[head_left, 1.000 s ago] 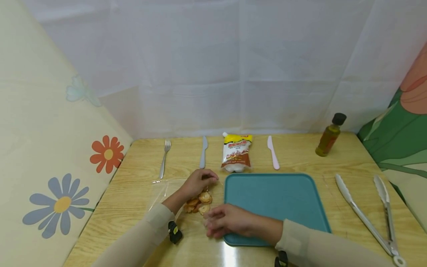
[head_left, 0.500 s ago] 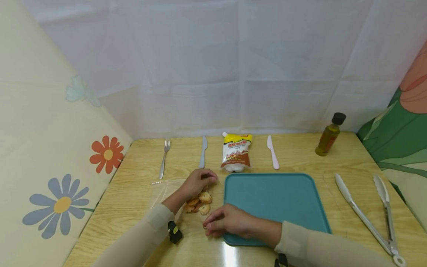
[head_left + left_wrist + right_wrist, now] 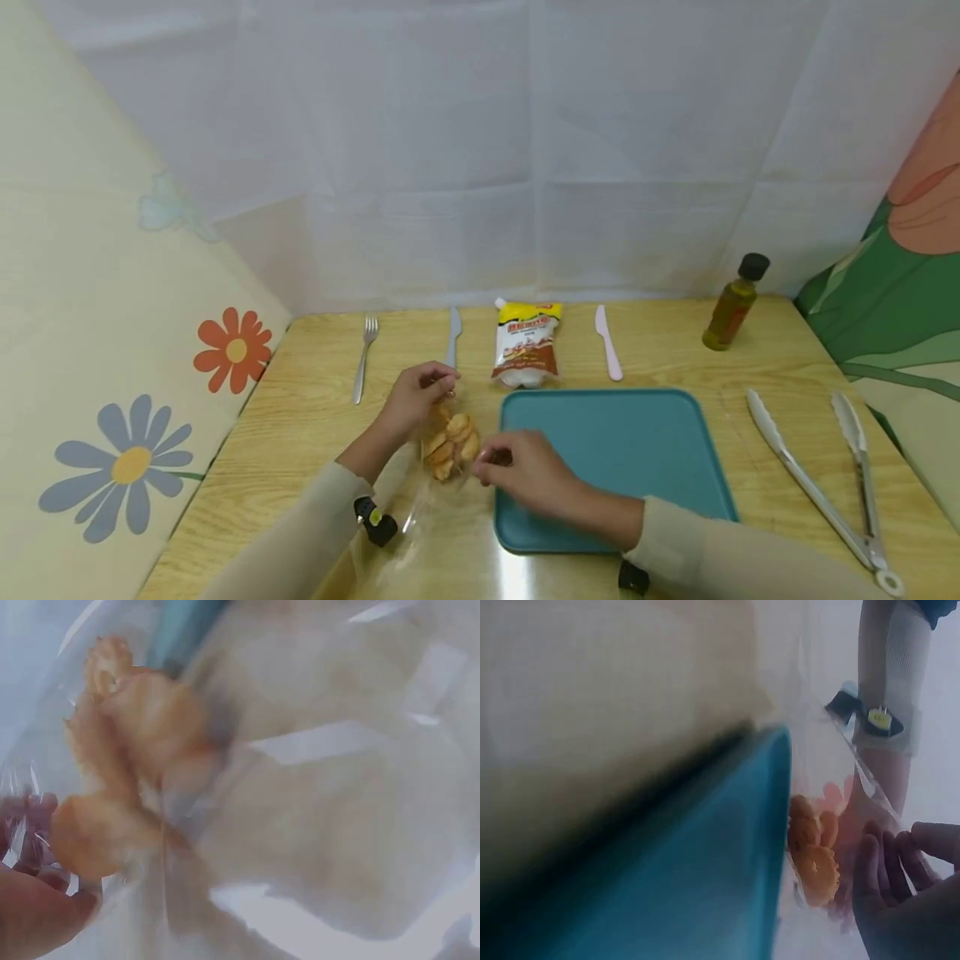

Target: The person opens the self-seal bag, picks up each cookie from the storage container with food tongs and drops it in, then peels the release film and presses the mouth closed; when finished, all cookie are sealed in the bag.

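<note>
Several golden, scallop-edged cookies (image 3: 452,446) lie bunched at one end of a clear plastic bag (image 3: 420,504), left of the tray. My left hand (image 3: 411,407) pinches the bag's far corner between thumb and fingers. On the near right side, my right hand (image 3: 528,475) pinches the bag's edge, partly over the tray's left rim. In the left wrist view the cookies (image 3: 142,742) look blurred through the plastic, with the left thumb and fingers (image 3: 45,907) at the bag's edge. The right wrist view shows the right hand (image 3: 907,900) close to the cookies (image 3: 814,855).
A teal tray (image 3: 622,450) lies right of the bag. Behind stand or lie a fork (image 3: 365,360), a grey-blue knife (image 3: 453,337), a printed pouch (image 3: 527,343), a pink knife (image 3: 609,343) and an oil bottle (image 3: 731,312). Metal tongs (image 3: 817,500) lie spread at far right.
The bag has been lifted and tilted, and the cookies have bunched together inside it. My left hand has moved left and slightly back; my right hand has risen a little toward the back.
</note>
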